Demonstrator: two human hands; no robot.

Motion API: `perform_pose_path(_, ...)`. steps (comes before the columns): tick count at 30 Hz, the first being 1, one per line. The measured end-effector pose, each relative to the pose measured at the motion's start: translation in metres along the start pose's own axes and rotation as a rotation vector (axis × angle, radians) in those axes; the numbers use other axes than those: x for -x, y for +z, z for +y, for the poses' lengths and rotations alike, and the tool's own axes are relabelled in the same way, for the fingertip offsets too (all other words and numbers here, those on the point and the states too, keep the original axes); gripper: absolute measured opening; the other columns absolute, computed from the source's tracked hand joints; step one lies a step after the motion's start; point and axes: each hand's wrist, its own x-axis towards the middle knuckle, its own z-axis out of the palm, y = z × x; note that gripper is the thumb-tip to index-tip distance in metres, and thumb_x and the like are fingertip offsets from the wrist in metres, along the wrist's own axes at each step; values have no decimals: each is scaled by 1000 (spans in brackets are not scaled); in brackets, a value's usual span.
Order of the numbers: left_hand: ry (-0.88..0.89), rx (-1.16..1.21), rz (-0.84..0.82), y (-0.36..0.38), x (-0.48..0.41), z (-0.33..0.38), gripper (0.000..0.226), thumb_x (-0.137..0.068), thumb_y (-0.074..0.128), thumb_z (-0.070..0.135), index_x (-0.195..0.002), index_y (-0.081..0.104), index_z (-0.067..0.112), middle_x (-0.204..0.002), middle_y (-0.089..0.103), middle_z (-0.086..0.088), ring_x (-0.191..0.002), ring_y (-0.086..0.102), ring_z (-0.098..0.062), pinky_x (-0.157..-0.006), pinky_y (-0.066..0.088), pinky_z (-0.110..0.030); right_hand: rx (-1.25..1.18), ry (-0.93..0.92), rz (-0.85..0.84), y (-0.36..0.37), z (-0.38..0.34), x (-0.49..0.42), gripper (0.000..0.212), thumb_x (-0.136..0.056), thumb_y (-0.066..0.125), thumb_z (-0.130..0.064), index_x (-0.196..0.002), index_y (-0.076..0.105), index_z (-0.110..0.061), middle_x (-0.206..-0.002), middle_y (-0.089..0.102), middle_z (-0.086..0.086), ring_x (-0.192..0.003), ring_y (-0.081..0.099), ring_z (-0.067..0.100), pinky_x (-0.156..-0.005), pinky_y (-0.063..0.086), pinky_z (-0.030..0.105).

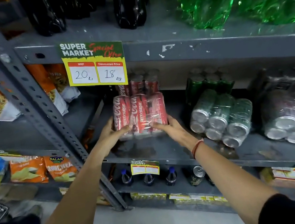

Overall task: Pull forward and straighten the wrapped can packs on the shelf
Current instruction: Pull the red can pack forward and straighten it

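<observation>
Red "zero sugar" wrapped can pack (140, 113) clamped between left hand (111, 136) and right hand (172, 130).

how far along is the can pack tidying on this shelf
Early on. Nothing looks finished yet. In hand: the left hand and right hand grip the red zero sugar can pack, upright but still short of the shelf edge. Left: the green can pack lies tipped on its side, the dark wrapped pack at right too, and packs sit further back.
</observation>
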Motion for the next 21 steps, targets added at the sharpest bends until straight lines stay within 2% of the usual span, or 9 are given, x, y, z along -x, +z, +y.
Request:
perform_pose_path(2, 85, -67, -29, -3, -2, -7, 85, -56, 86, 38, -129, 44, 26, -113, 63, 16, -99, 61, 6, -81, 48, -16, -29, -112, 65, 8, 15, 8, 93, -68, 83, -36, -143, 31, -19, -127, 62, 1, -116, 59, 15, -101, 46, 33)
perform_pose_path(4, 128, -115, -12, -2, -4, -16, 80, -64, 84, 18, -132, 41, 23, -114, 59, 20, -102, 57, 9, -87, 45, -19, 34, -185, 112, 13, 27, 12, 94, -72, 81, -21, -146, 24, -19, -128, 59, 0, -115, 57, 11, -96, 46, 18)
perform_pose_path(6, 150, -125, 17, 2, -6, -26, 73, -68, 80, 9, -131, 43, 21, -112, 57, 20, -100, 55, 11, -89, 45, -18, 109, -234, 149, 17, 35, 14, 96, -73, 81, -18, -147, 21, -19, -125, 57, -5, -113, 54, 3, -89, 38, 0)
perform_pose_path(9, 180, -149, 64, 6, -5, -33, 68, -71, 78, 7, -129, 44, 14, -118, 57, 8, -106, 56, -7, -83, 42, -7, 155, -272, 169, 19, 40, 16, 95, -72, 81, -22, -147, 22, -18, -124, 54, -10, -109, 50, -9, -85, 33, -7)
perform_pose_path(11, 184, -152, 80, 8, -3, -32, 70, -72, 77, 6, -133, 42, 9, -123, 56, 1, -111, 53, -11, -89, 42, -16, 119, -289, 148, 15, 37, 17, 89, -72, 80, -36, -143, 28, -26, -126, 54, -14, -106, 50, -19, -87, 36, -4)
perform_pose_path(13, 177, -106, 114, 15, 5, -30, 70, -75, 74, 5, -136, 39, 7, -126, 54, 0, -115, 51, -13, -96, 41, -26, -12, -286, 168, 9, 32, 17, 84, -76, 72, -47, -145, 27, -28, -139, 48, -11, -122, 45, -12, -100, 36, 9)
perform_pose_path(15, 128, 14, 293, 30, 22, -28, 62, -81, 68, 5, -136, 40, 7, -129, 53, -4, -116, 52, -15, -98, 43, -29, -147, -269, 281, 1, 22, 10, 82, -81, 62, -53, -147, 25, -22, -151, 34, -5, -136, 35, 5, -111, 30, 26)
perform_pose_path(18, 96, 242, 624, 72, 58, -24, 41, -87, 59, 6, -127, 48, 7, -122, 56, -6, -107, 57, -18, -96, 48, -30, -229, -194, 329, -12, -3, -12, 76, -85, 53, -57, -146, 29, -17, -151, 38, 6, -135, 39, 17, -110, 32, 33)
perform_pose_path(21, 126, 348, 487, 114, 76, -13, 48, -91, 56, 24, -137, 41, 21, -141, 48, 0, -125, 48, -13, -104, 38, -25, -166, -111, 144, -18, -23, -28, 70, -88, 50, -58, -143, 37, -17, -139, 52, 3, -122, 53, 14, -104, 39, 32)
